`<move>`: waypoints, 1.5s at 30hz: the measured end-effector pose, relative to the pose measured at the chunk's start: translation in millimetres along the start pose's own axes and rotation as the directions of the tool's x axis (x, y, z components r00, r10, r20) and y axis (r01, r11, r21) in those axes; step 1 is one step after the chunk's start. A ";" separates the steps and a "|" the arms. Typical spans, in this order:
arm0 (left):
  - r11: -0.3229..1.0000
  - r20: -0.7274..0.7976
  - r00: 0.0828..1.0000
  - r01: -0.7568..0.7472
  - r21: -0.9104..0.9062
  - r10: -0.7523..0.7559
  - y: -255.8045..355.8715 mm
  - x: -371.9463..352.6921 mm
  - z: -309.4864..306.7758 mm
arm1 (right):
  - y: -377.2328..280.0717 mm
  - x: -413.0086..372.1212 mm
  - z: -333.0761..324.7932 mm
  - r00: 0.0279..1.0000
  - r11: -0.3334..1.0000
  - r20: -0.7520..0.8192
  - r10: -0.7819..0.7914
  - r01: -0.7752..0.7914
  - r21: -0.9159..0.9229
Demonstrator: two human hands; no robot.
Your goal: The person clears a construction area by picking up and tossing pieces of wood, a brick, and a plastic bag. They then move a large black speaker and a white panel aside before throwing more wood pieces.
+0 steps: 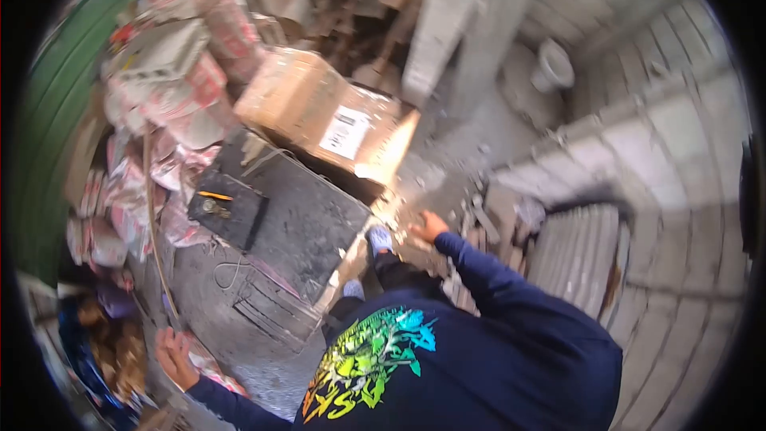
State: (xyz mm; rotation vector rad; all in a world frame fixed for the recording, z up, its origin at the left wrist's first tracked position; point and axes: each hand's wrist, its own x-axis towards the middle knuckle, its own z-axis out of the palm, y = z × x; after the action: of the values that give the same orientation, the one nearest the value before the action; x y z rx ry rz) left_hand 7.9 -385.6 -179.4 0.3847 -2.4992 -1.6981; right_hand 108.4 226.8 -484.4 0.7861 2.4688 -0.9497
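Note:
My left hand (175, 357) is held out at the lower left with its fingers apart and nothing in them. It is nearest to a long thin stick (153, 215) leaning there and a red-and-white sack (209, 363) beside it. My right hand (431, 226), also empty, hangs near my shoe (380, 238) with its fingers loosely spread. Between the hands lies a dark flat board (307, 219). On it rests a smaller black slab (231, 209) bearing an orange pencil-like stick (215, 195) and a small round metallic item (214, 207).
A taped cardboard box (299, 100) stands behind the board. Red-and-white sacks (195, 100) are piled at the left, topped by a hollow concrete block (163, 48). Corrugated sheets (570, 255) and wood scraps lie at my right by a block wall (638, 144). A toilet bowl (550, 68) stands farther back.

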 end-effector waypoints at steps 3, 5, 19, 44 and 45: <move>0.987 0.150 0.979 -0.150 0.052 0.141 33.1 41.1 39.0 | 69.1 -26.5 10.0 0.968 0.973 -0.137 0.210 -0.194 0.123; 0.954 0.292 0.910 -0.259 -0.154 0.294 50.7 59.1 72.3 | 108.2 -60.0 36.8 0.883 0.907 -0.344 0.318 -0.178 0.382; 0.933 0.983 -0.164 -0.336 -0.132 0.081 2.9 -173.4 293.4 | 108.9 -566.5 418.3 0.361 0.233 0.219 0.907 -0.861 0.452; 0.675 0.684 -0.082 -0.285 0.681 -0.725 -515.9 -427.1 391.6 | 555.3 -222.0 439.3 0.447 0.511 -0.259 0.856 -0.658 0.553; 0.691 0.699 -0.082 -0.267 0.671 -0.711 -525.8 -430.7 394.1 | 584.1 -200.2 461.9 0.451 0.577 -0.361 0.816 -0.606 0.547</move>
State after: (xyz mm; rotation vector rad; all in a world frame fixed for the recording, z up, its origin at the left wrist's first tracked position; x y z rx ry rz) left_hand 417.4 -101.5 -786.9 -0.9934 -4.5000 -0.9383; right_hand 691.6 190.2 -987.5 2.3561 1.9424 -0.8457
